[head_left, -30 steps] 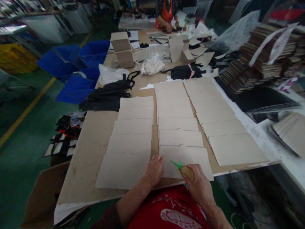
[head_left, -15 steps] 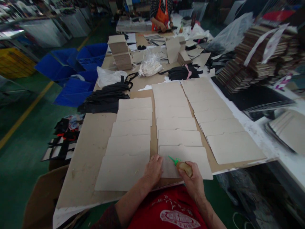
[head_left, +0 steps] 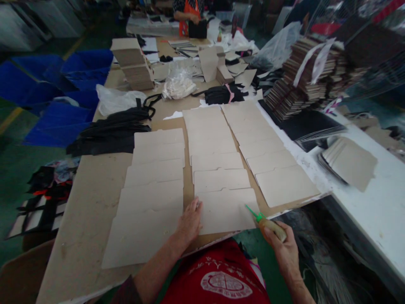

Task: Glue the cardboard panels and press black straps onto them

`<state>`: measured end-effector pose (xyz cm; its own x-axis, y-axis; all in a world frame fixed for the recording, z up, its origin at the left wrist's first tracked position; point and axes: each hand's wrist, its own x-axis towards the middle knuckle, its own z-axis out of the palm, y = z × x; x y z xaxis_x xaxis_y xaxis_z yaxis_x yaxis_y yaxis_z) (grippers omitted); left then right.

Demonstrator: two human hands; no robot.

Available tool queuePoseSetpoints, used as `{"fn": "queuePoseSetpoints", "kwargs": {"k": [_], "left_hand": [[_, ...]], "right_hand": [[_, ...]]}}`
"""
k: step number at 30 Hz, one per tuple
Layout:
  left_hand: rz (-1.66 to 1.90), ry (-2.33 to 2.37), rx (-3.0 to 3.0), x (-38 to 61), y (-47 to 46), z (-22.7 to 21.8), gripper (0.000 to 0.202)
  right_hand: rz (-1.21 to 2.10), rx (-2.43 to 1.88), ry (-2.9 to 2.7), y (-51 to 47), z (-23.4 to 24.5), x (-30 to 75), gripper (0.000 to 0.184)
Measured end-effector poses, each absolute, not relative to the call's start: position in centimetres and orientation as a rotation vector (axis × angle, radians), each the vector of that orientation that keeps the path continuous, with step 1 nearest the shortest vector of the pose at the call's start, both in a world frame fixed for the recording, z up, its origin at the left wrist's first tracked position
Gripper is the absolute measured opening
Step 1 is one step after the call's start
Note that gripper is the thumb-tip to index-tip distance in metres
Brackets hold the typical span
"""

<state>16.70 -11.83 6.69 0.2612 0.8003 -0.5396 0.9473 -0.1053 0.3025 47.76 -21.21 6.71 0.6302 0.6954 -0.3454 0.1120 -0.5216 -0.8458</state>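
Note:
My right hand (head_left: pixel 284 245) is wrapped round a squeeze bottle (head_left: pixel 275 229) with a yellowish body and a long, thin green nozzle. The nozzle tip is over the right part of the front cardboard sheet (head_left: pixel 226 211) in the middle column; whether it touches cannot be made out. My left hand (head_left: pixel 190 219) lies at that sheet's left edge, fingers stretched forward and holding nothing. Overlapping beige sheets run back from it. A left column of sheets (head_left: pixel 142 236) lies beside my left forearm, and a right column (head_left: pixel 284 185) lies beyond the bottle.
Black strips (head_left: pixel 110 131) lie at the left, near blue bins (head_left: pixel 60 122). A cardboard stack (head_left: pixel 133 63) and a plastic bag (head_left: pixel 179 82) stand farther back. At right are a tall tied stack (head_left: pixel 297 80) and loose sheets (head_left: pixel 351 162). Another person (head_left: pixel 190 17) works at the far end.
My right hand has moved the bottle rightward across the front middle sheet, toward its right edge. My left hand stays at the sheet's left edge. The whole view has shifted.

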Motion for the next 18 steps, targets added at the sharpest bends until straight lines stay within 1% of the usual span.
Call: {"fn": "queuePoseSetpoints", "kwargs": {"k": [8, 14, 18], "left_hand": [[-0.329, 1.585, 1.95, 16.4, -11.7, 6.6, 0.077], [-0.33, 1.576, 1.967, 16.3, -11.8, 6.1, 0.077], [-0.289, 1.572, 1.971, 16.1, -11.9, 5.7, 0.078]], "right_hand": [[0.811, -2.067, -0.895, -20.9, 5.6, 47.2, 0.059], [0.607, -2.126, -1.229, -20.5, 5.7, 47.9, 0.051], [0.495, -2.154, -1.356, -20.6, 6.3, 48.0, 0.05]]}}
